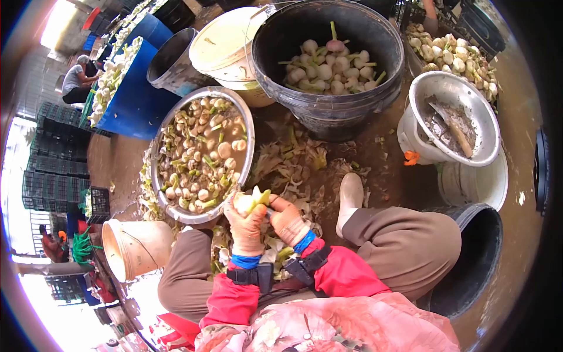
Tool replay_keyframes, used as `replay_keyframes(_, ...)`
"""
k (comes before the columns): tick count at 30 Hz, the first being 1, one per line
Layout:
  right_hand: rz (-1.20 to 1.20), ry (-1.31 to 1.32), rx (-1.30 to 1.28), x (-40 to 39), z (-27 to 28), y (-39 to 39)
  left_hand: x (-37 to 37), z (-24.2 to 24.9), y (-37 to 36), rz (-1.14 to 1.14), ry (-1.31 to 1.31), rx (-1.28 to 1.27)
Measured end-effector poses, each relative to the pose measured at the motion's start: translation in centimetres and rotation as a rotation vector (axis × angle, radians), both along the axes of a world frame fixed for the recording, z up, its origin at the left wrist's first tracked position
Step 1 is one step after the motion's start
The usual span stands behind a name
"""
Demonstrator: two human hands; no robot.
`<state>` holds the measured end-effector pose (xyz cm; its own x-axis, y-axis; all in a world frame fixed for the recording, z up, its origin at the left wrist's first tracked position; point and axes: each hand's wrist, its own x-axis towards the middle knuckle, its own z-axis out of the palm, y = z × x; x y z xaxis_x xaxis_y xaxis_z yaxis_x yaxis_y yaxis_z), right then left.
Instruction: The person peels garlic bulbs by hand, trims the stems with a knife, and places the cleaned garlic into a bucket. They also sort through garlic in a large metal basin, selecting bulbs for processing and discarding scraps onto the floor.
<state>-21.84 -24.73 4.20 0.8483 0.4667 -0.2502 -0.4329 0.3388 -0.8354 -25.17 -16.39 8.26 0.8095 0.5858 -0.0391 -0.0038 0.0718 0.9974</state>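
Between my two hands is a pale garlic bulb (249, 201) with yellow-green layers. My left hand (245, 226) wraps round it. My right hand (287, 220) is closed beside it, fingers curled on a small dark tool, only partly visible. Just beyond my left hand stands a metal basin (251, 141) with trimmed bulbs (202, 155) in brownish water. Peeled skins (293, 170) litter the ground past my hands.
A black tub (328, 111) holds white bulbs. At the right, a metal bowl (431, 88) with a knife (454, 129) rests on a white bucket. Blue containers (132, 105), stacked crates (56, 170) and a crouching person (76, 79) are at the left.
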Motion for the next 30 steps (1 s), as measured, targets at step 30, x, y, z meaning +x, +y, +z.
replay_keyframes(30,-0.253,0.362,0.52,2.4,0.8,-1.7,-4.0,-0.8,4.2,0.141,0.245,-0.655)
